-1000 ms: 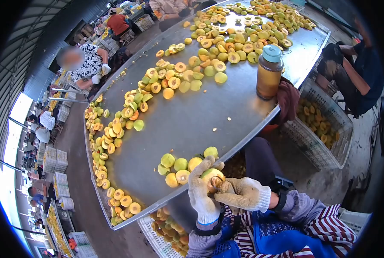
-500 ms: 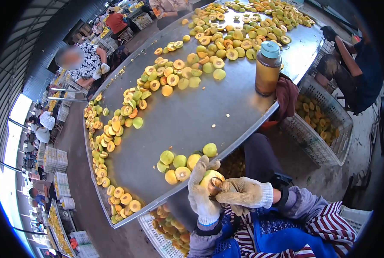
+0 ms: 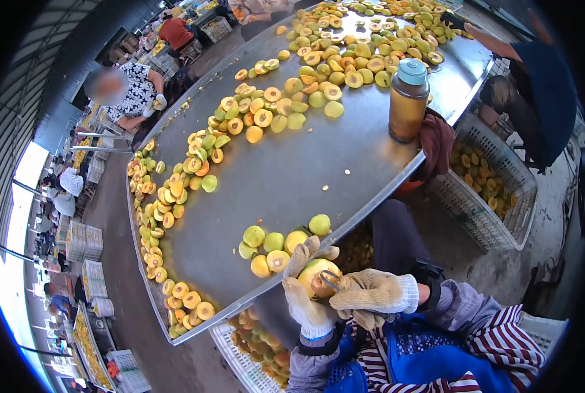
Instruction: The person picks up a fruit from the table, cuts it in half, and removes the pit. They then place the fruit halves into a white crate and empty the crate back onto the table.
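A: Where does the fruit [image 3: 318,275] sit?

B: In the gloved left hand [image 3: 307,306], just off the counter's [image 3: 259,177] near edge, on the person's side of it. The palm is under and beside it, with the fingers curled up around its far side.

A: And the right hand [image 3: 375,293]?

B: Just to the right of the fruit, its fingertips bunched and pointing left at it. They grip what looks like a thin curved tool [image 3: 332,283]; its handle is hidden in the glove.

A: Is the tool touching the fruit?

B: It looks to be right at the side facing the right hand, where the flesh is brownish. How deep it goes, I can't tell.

A: Any long axis to follow?

B: Not really, the fruit is roughly round. The line that matters runs crosswise, from the right fingertips into the left palm.

A: What's nearest beyond?

B: A small group of loose fruits [image 3: 274,242] on the counter, just past the left fingers, so the left hand is nearer to them.
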`<state>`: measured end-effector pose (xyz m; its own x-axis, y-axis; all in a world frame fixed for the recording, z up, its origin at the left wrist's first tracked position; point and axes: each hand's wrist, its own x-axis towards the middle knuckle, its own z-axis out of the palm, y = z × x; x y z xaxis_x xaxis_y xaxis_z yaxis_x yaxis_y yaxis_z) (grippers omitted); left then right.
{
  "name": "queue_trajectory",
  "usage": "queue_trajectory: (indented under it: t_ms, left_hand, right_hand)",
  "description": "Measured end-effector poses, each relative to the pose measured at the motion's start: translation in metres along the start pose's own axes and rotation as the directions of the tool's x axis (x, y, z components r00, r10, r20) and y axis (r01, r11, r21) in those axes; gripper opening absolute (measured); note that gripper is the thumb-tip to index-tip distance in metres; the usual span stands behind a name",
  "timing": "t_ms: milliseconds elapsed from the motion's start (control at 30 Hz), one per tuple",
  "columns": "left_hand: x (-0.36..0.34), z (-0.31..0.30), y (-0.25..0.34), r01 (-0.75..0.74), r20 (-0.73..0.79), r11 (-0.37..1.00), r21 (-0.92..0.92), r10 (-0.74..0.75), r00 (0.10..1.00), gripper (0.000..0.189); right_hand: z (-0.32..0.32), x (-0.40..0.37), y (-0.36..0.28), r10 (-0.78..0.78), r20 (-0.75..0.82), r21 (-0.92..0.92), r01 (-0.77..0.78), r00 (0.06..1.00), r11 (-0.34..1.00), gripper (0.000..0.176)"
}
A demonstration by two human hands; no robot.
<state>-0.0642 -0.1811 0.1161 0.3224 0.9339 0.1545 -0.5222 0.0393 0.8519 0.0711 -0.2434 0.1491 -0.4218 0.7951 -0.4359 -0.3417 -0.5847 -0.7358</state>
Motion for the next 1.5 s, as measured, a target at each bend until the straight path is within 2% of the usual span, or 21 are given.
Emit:
queue_trajectory:
  t_ms: [233, 367, 433, 500, 633, 667, 733, 767, 800, 833, 900, 967, 1033, 1100, 1167, 1267, 1300, 1333, 1367, 1400, 1500]
  left_hand:
    - [-0.007, -0.001, -0.004, -0.109, 0.089, 0.978, 0.179, 0.094, 0.992, 0.059]
    - [0.001, -0.001, 0.016, 0.108, 0.122, 0.984, 0.140, -0.125, 0.985, 0.052]
    - [0.005, 0.003, 0.017, -0.102, 0.153, 0.936, 0.337, 0.052, 0.987, 0.045]
    - [0.012, 0.007, 0.025, -0.376, 0.296, 0.716, 0.588, 0.242, 0.924, 0.042]
    - [0.019, 0.009, 0.029, -0.095, 0.213, 0.878, 0.469, -0.008, 0.977, 0.034]
    - [0.023, 0.011, 0.028, -0.331, 0.328, 0.744, 0.580, 0.158, 0.931, 0.031]
    - [0.023, 0.014, 0.029, -0.460, 0.409, 0.620, 0.635, 0.236, 0.882, 0.029]
    - [0.024, 0.016, 0.029, -0.523, 0.451, 0.549, 0.652, 0.273, 0.850, 0.028]
    - [0.030, 0.016, 0.034, -0.465, 0.470, 0.561, 0.685, 0.147, 0.870, 0.026]
    - [0.031, 0.016, 0.039, -0.295, 0.405, 0.678, 0.673, -0.004, 0.915, 0.030]
    - [0.033, 0.019, 0.046, 0.087, 0.302, 0.797, 0.598, -0.324, 0.896, 0.040]
    - [0.034, 0.015, 0.042, -0.060, 0.415, 0.819, 0.570, -0.224, 0.882, 0.031]
    - [0.038, 0.015, 0.040, -0.247, 0.532, 0.787, 0.565, -0.119, 0.839, 0.026]
    - [0.040, 0.016, 0.040, -0.237, 0.537, 0.795, 0.558, -0.128, 0.834, 0.025]
    - [0.042, 0.017, 0.042, -0.232, 0.543, 0.798, 0.556, -0.138, 0.828, 0.025]
    - [0.034, 0.020, 0.047, 0.145, 0.366, 0.923, 0.356, -0.280, 0.888, 0.029]
    - [0.031, 0.021, 0.049, 0.297, 0.312, 0.925, 0.237, -0.362, 0.878, 0.028]
    - [0.030, 0.020, 0.049, 0.318, 0.268, 0.917, 0.241, -0.378, 0.886, 0.030]
    - [0.028, 0.019, 0.047, 0.258, 0.257, 0.922, 0.288, -0.334, 0.907, 0.033]
    - [0.027, 0.016, 0.042, 0.200, 0.244, 0.920, 0.336, -0.291, 0.925, 0.037]
    - [0.029, 0.010, 0.038, -0.005, 0.319, 0.904, 0.428, -0.146, 0.936, 0.039]
  right_hand:
    - [0.002, 0.000, 0.012, -0.074, -0.086, -0.071, 0.068, 0.994, 0.995, 0.039]
    - [0.004, 0.000, 0.013, -0.045, -0.058, -0.059, 0.041, 0.997, 0.997, 0.040]
    - [0.005, -0.001, 0.008, -0.010, -0.030, -0.024, 0.009, 1.000, 1.000, 0.041]
    - [-0.001, -0.001, 0.005, 0.070, 0.024, 0.010, -0.070, 0.997, 0.997, 0.041]
    - [-0.009, -0.001, 0.014, 0.055, 0.075, 0.139, -0.065, 0.996, 0.988, 0.043]
    - [-0.029, 0.005, 0.026, 0.074, 0.246, 0.171, -0.118, 0.966, 0.978, 0.047]
    - [-0.044, 0.034, 0.097, -0.436, 0.393, 0.537, 0.183, 0.810, 0.824, 0.051]
    - [-0.046, 0.037, 0.099, -0.488, 0.470, 0.667, 0.065, 0.736, 0.742, 0.054]
    - [-0.048, 0.041, 0.101, -0.533, 0.542, 0.754, -0.096, 0.650, 0.650, 0.058]
    - [-0.050, 0.044, 0.103, -0.571, 0.605, 0.780, -0.269, 0.555, 0.565, 0.062]
    - [-0.044, 0.031, 0.093, -0.486, 0.620, 0.769, -0.353, 0.616, 0.534, 0.057]
    - [-0.048, 0.034, 0.097, -0.344, 0.704, 0.701, -0.528, 0.622, 0.479, 0.051]
    - [-0.044, 0.024, 0.097, -0.275, 0.603, 0.719, -0.360, 0.749, 0.595, 0.048]
    - [-0.028, 0.004, 0.059, -0.247, 0.452, 0.650, -0.127, 0.857, 0.749, 0.049]
    - [-0.029, 0.003, 0.053, -0.130, 0.449, 0.638, -0.216, 0.884, 0.739, 0.047]
    - [-0.034, 0.009, 0.046, -0.095, 0.472, 0.508, -0.183, 0.876, 0.842, 0.045]
    - [-0.033, 0.009, 0.044, -0.087, 0.471, 0.553, -0.216, 0.878, 0.805, 0.045]
    - [-0.028, 0.010, 0.045, -0.074, 0.472, 0.599, -0.258, 0.879, 0.758, 0.045]
    - [-0.023, 0.011, 0.048, -0.057, 0.476, 0.645, -0.304, 0.878, 0.701, 0.045]
    - [-0.020, 0.015, 0.050, -0.234, 0.512, 0.672, -0.215, 0.827, 0.709, 0.042]
    - [-0.014, 0.012, 0.057, -0.199, 0.457, 0.726, -0.235, 0.867, 0.647, 0.040]
